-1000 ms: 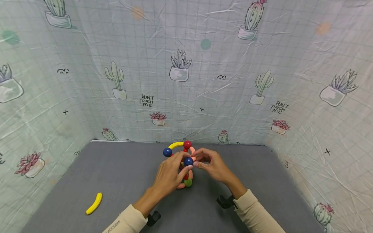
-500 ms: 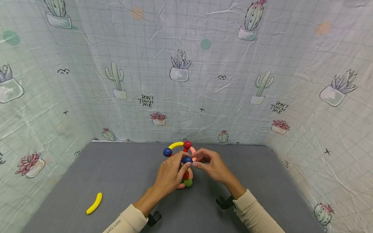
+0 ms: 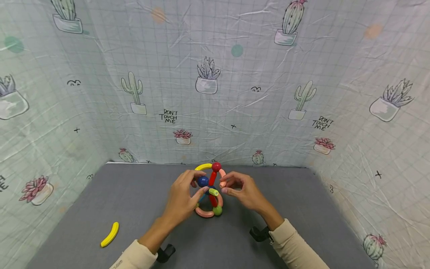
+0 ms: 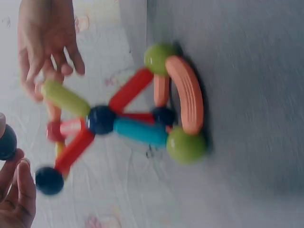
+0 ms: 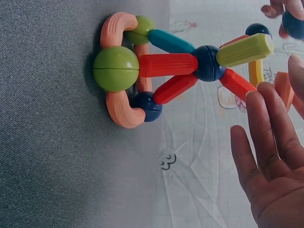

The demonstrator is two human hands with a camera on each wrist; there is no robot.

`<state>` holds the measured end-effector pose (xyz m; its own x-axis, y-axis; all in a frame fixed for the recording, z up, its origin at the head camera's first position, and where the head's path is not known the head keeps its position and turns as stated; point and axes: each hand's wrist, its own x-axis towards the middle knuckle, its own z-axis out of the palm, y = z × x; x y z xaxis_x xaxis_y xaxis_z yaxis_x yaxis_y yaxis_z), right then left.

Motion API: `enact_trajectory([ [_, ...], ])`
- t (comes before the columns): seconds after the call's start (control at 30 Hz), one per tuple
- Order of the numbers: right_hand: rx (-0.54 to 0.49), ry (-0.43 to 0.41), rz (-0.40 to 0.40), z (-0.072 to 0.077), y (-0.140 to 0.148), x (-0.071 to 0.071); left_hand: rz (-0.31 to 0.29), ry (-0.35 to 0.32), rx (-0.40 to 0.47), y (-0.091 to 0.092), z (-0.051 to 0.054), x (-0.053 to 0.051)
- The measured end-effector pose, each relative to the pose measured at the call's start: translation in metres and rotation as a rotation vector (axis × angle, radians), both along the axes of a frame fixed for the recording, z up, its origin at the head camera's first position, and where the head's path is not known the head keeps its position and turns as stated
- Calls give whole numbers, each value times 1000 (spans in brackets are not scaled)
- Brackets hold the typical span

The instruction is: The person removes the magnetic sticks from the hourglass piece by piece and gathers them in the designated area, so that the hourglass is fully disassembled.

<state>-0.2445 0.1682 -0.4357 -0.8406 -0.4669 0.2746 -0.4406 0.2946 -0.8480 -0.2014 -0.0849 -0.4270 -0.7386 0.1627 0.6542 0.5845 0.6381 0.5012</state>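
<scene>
Thumb and fingers of my left hand point(image 3: 179, 198) pinch a loose blue ball point(image 3: 203, 181), seen too as a dark ball point(image 4: 7, 142) in the left wrist view. My right hand point(image 3: 248, 191) pinches the free end of a salmon curved stick point(image 3: 223, 184) hanging from the red top ball point(image 3: 216, 166). Between the hands stands a structure of sticks and balls. Its central blue ball point(image 5: 209, 63) joins red sticks, a teal stick point(image 5: 171, 41) and a light green stick point(image 5: 245, 50) with a free end. Green balls point(image 5: 116, 68) and salmon curved sticks point(image 5: 118, 31) form its base.
A yellow curved stick point(image 3: 109, 234) lies on the grey table point(image 3: 77, 209) at the left. Behind and beside the table hangs a cloth point(image 3: 215, 123) printed with cacti. A black wrist strap piece hangs below each sleeve.
My left hand has moved left with the blue ball, away from the salmon stick's end, uncovering the light green stick and central ball. My right hand stays almost still.
</scene>
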Motion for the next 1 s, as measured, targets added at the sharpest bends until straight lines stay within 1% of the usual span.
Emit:
enact_trajectory([
  [0.07,1,-6,-4,0,0,0,26,32,6,-11,2,-2],
  [0.2,-3,-7,-6,-1,1,1,102,68,9,-37,5,-8],
  [0.33,-8,-2,-3,-2,1,1,186,72,7,-66,6,-19],
  [0.43,-7,1,2,-2,1,1,236,54,-5,-87,4,-28],
  [0.57,-3,-3,3,-1,0,2,279,1,-22,-111,-3,-38],
  [0.7,-6,1,5,-1,0,2,302,-66,-41,-128,-12,-49],
  [0.83,-12,7,7,-2,0,1,333,-134,-53,-140,-23,-60],
  [1.0,-17,1,11,-2,1,1,374,-234,-42,-152,-36,-75],
])
